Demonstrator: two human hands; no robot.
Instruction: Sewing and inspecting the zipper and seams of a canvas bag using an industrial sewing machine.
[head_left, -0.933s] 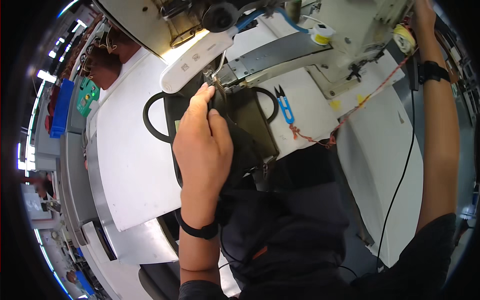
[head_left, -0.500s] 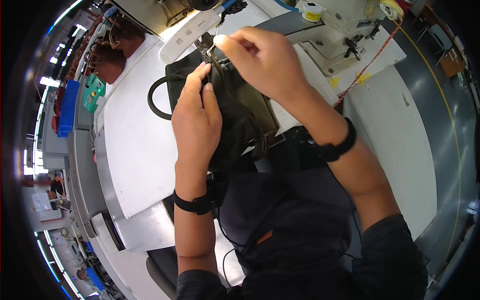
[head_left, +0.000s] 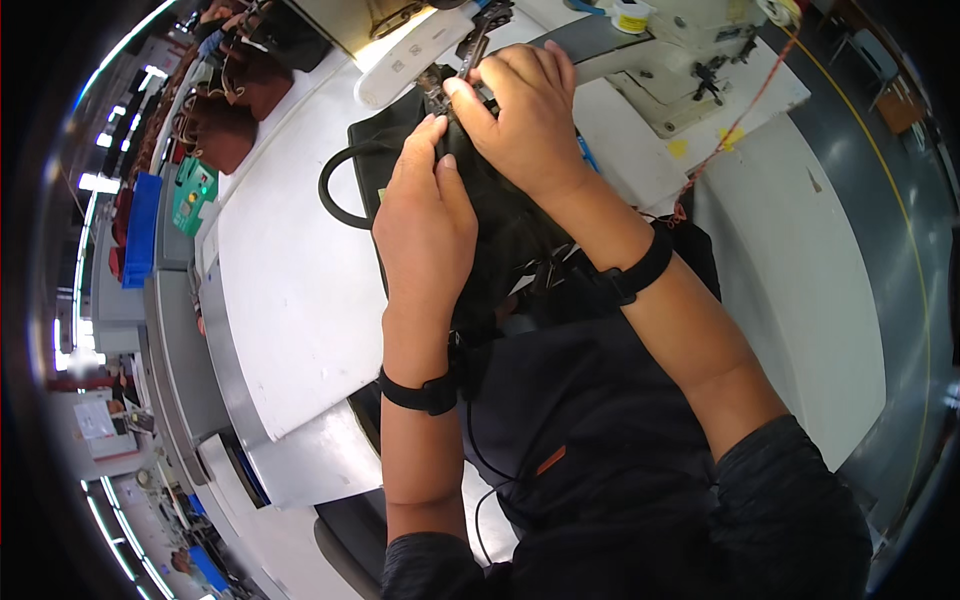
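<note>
Gently does it is best here, I think, as both hands work close to the small metal foot of the sewing machine. The left hand lies flat, with its fingers straight and close together and its thumb a little apart. It seems to press down on the black bag and not to grab it. The right hand is bent, with its thumb and pointing finger near each other by the metal foot. I cannot tell if they pinch anything, as the tips are too small and dark to see well.

To do this well, the left hand should push softly and evenly, so the bag lies smooth with no folds. The right hand should make small, slow moves. All the fingertips should mind the sharp part of the machine, and the loose handle should lie out of the way.

The bag is under the left hand, and it fills the gap between the two hands. Its round handle sticks out just to the left of the left hand. The metal foot is just past the left fingertips. Blue snips peek out beside the right hand, on its right.
</note>
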